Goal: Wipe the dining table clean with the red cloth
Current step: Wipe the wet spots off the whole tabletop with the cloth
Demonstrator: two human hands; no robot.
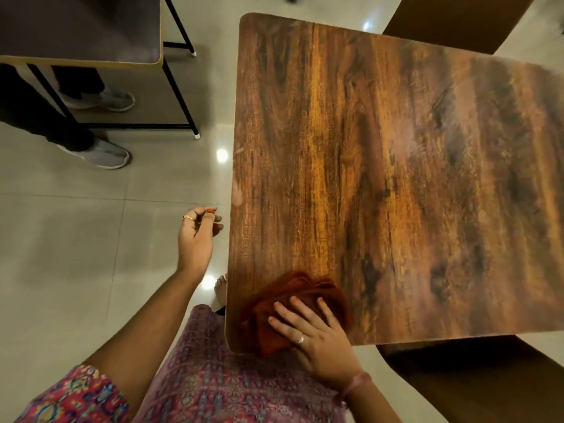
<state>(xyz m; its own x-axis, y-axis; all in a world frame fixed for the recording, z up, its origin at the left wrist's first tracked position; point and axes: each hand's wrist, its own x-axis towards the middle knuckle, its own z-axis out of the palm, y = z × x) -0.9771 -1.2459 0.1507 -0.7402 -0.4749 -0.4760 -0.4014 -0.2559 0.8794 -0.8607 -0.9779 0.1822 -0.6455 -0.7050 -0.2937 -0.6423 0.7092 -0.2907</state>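
Note:
The dining table (396, 166) has a dark wood-grain top that fills the right side of the head view. A bunched red cloth (293, 294) lies on its near left corner. My right hand (317, 340) presses flat on the cloth with fingers spread. My left hand (197, 236) hovers over the floor just left of the table's edge, fingers loosely curled and holding nothing.
A brown chair (476, 383) stands at the table's near right side and another chair (451, 19) at the far side. A black-framed table (91, 56) stands at upper left, with another person's legs and grey shoes (100, 154) beside it. Pale floor tiles lie between.

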